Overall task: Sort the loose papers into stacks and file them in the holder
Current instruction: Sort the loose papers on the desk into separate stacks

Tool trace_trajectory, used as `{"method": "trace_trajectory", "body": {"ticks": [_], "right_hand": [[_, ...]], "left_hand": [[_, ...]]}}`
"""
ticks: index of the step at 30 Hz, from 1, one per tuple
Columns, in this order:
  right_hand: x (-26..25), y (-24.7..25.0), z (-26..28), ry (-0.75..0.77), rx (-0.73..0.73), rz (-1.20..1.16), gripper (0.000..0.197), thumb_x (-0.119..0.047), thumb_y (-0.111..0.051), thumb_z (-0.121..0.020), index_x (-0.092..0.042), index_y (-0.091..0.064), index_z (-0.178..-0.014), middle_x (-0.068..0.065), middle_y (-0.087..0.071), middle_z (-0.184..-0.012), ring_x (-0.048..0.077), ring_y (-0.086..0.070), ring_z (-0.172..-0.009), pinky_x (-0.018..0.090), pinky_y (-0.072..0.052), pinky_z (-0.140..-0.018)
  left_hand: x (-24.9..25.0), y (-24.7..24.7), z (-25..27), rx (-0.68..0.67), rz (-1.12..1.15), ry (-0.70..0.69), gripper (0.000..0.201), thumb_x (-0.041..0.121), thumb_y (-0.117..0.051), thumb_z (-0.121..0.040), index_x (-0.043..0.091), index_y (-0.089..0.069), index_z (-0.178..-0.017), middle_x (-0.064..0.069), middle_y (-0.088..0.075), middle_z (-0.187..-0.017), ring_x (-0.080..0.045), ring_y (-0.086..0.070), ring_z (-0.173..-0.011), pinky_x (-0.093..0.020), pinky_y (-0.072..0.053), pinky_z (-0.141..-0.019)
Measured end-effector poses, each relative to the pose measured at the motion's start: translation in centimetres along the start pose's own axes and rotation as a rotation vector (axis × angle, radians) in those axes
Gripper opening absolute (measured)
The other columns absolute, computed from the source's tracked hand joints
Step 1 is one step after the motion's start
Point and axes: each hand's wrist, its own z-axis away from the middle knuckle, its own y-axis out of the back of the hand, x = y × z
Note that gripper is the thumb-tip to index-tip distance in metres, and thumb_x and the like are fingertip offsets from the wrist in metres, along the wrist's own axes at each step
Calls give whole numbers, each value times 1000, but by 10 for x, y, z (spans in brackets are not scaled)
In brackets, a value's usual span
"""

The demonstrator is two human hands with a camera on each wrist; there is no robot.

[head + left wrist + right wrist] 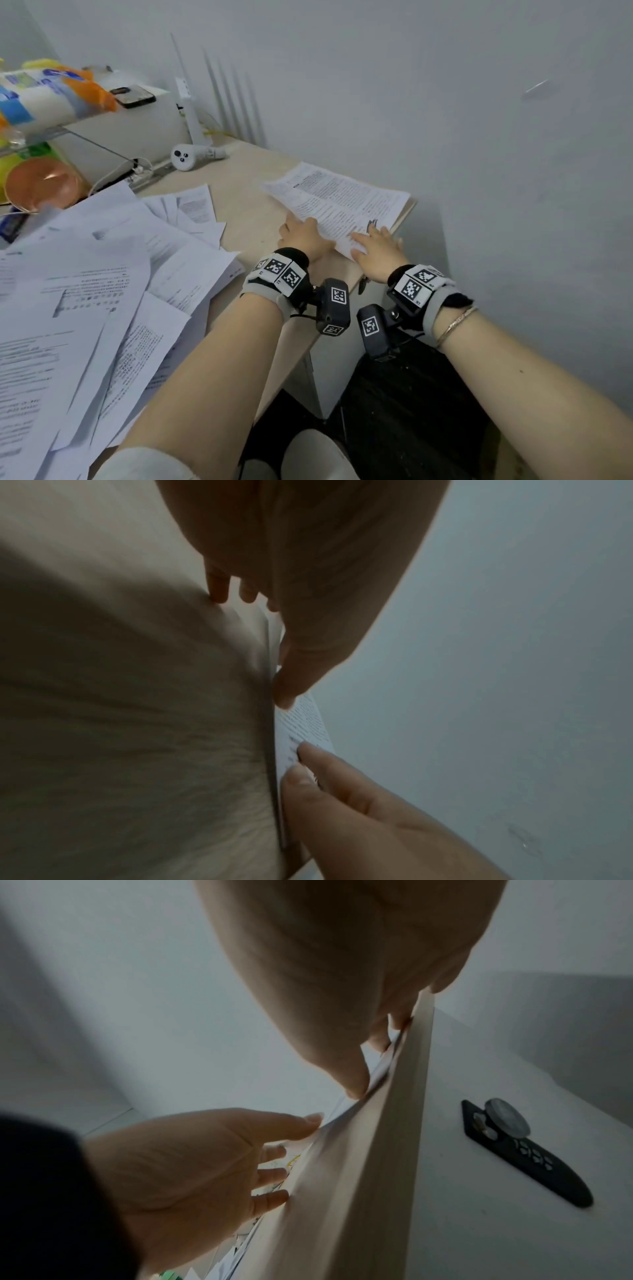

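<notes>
A squared stack of printed papers [342, 198] lies on the right corner of the wooden desk [250, 209], close to the wall. My left hand [301, 234] rests against the stack's near left edge, fingers straight on the desk and thumb on the top sheet [304, 723]. My right hand [376, 250] lies flat on the stack's near right corner, fingers spread. In the right wrist view its thumb presses the sheets' edge [378, 1066] at the desk's rim. A big untidy heap of loose papers [102, 291] covers the desk's left half.
At the back left stand a white box with a phone [133, 96] on it, a router with antennas [191, 113], a small white gadget [186, 157], an orange-lidded jar [37, 181] and snack packets [44, 96]. The wall runs along the right. A key [507, 1118] sits in the drawer front.
</notes>
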Motion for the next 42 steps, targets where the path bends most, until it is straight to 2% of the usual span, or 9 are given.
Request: {"method": "trace_trajectory", "body": {"ticks": [3,10,14,17,19,25,28,32,42], "right_hand": [[6,4,-6,-43,-15,15,56,-35,-36,-98,-27,-18,-149,7,1,-159,27,7,-146,51,5,-115],[19,12,-13,-95,-19,5,61,-41,-40,-96,-24,-16,-150,12,4,-158,28,8,-146,51,8,-114],[14,11,-9,-101,26,-16,63,-43,-42,-95,-21,-18,-149,12,2,-159,29,8,-146,50,10,-114],[7,9,-3,-83,130,-69,69,-49,-43,-93,-18,-16,-149,11,-2,-159,28,6,-146,50,10,-114],[-4,9,4,-40,198,-122,71,-52,-43,-92,-19,-18,-149,9,-5,-159,26,5,-146,49,9,-115],[-46,21,29,77,281,-239,63,-46,-49,-92,-21,-27,-146,7,-10,-158,25,-1,-146,49,0,-118],[-67,20,39,133,299,-277,59,-45,-54,-89,-21,-37,-140,8,-24,-154,25,-13,-145,46,-8,-118],[-104,19,63,242,288,-353,48,-34,-59,-89,-16,-47,-132,4,-41,-142,23,-27,-138,42,-17,-115],[-201,-14,106,431,79,-434,35,-22,-62,-85,-16,-57,-119,5,-45,-135,23,-38,-129,31,-29,-107]], "left_hand": [[8,-4,-8,-53,-60,2,52,37,-56,-89,18,-42,-136,-16,-6,-156,-37,-10,-141,-49,-17,-114],[22,-14,-15,-69,-54,-7,53,37,-52,-89,22,-38,-138,-14,-31,-144,-33,-23,-135,-43,-18,-110],[19,-8,-10,-53,47,20,61,40,-56,-88,22,-33,-142,-18,-19,-151,-36,-15,-140,-43,-15,-115],[15,5,-2,45,161,33,65,37,-56,-90,22,-27,-146,-17,-1,-157,-37,-1,-144,-45,-14,-116],[12,17,8,106,207,29,64,34,-56,-91,20,-27,-146,-13,1,-158,-34,0,-144,-44,-18,-114],[-2,51,45,180,295,-47,59,33,-57,-91,16,-32,-143,-9,-30,-149,-30,-29,-136,-37,-29,-107],[-15,67,68,173,346,-82,55,34,-56,-92,13,-38,-140,-6,-42,-143,-22,-42,-130,-25,-33,-96],[-40,87,101,196,339,-77,49,35,-56,-92,12,-45,-135,-5,-47,-140,-18,-45,-126,-23,-32,-89],[-137,139,170,347,305,86,45,32,-58,-92,9,-50,-130,-9,-51,-135,-22,-49,-122,-29,-39,-94]]}}
